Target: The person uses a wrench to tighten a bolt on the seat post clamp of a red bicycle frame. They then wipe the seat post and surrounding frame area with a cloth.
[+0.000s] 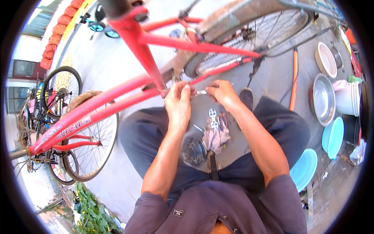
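In front of me stands a bicycle with a red frame (pixel 146 60). Close to the lower end of its seat tube, my left hand (pixel 179 102) is closed with fingertips pressed together; what they hold, if anything, is hidden. My right hand (pixel 224 94) pinches a small shiny metal piece (pixel 201 92) that points toward the left fingers. I cannot make out its exact kind. On the ground between my legs lie a bone-shaped multi-spanner (pixel 213 118), a crumpled pinkish cloth (pixel 217 140) and a round container (pixel 194 150) of dark tangled bits.
The bicycle's rear wheel (pixel 269 29) is far right, its front wheel (pixel 91 144) at left. Other bicycles (pixel 62 91) stand beyond. At right are an orange tube (pixel 294 80), a metal basin (pixel 324 99), turquoise basins (pixel 333 137) and a white bucket (pixel 348 99). Green plants (pixel 93 206) grow at lower left.
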Motion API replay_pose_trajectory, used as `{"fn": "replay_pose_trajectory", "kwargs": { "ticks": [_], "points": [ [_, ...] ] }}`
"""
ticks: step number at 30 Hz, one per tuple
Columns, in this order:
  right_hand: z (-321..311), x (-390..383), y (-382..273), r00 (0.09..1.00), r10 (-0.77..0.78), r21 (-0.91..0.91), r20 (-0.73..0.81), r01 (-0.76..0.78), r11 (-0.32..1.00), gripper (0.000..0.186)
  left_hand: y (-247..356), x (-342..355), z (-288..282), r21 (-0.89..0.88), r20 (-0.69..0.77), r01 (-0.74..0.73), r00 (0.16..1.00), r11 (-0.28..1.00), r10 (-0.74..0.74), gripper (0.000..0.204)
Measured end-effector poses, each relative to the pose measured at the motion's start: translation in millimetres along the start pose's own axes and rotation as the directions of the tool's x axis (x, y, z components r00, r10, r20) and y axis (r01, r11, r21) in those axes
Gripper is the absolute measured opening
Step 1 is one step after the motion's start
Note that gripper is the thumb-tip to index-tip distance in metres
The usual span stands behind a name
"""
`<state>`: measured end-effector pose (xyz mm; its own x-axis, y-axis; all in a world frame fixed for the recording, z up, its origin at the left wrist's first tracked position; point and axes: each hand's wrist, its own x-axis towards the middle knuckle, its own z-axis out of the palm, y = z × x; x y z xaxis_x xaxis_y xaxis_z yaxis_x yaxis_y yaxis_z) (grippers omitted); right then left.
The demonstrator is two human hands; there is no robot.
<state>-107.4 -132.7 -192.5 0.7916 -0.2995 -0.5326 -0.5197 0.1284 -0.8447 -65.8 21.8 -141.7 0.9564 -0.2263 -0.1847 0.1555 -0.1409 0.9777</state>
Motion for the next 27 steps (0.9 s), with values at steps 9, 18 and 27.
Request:
{"fn": "replay_pose_trajectory", "kwargs": {
  "ticks": [9, 18, 27],
  "points": [
    [-2.6, -52.7, -120.0, 0.955, -0.269, -0.007, 0.122, 0.272, 0.962, 0.020, 151.4, -2.0, -55.6, 0.218, -0.240, -0.722, 0.613, 0.657, 0.753, 0.027],
    [2.1, -73.4, -128.4, 0.939, -0.293, 0.006, 0.179, 0.297, 0.955, 0.021, 185.8, 30.9, -30.6, -0.070, 0.032, -0.696, 0.714, 0.714, 0.699, 0.044],
    [-0.3, -72.7, -129.2, 0.938, -0.298, -0.008, 0.177, 0.304, 0.953, 0.022, 185.8, 42.8, -35.2, -0.117, 0.098, -0.690, 0.708, 0.715, 0.699, 0.052]
  ]
}}
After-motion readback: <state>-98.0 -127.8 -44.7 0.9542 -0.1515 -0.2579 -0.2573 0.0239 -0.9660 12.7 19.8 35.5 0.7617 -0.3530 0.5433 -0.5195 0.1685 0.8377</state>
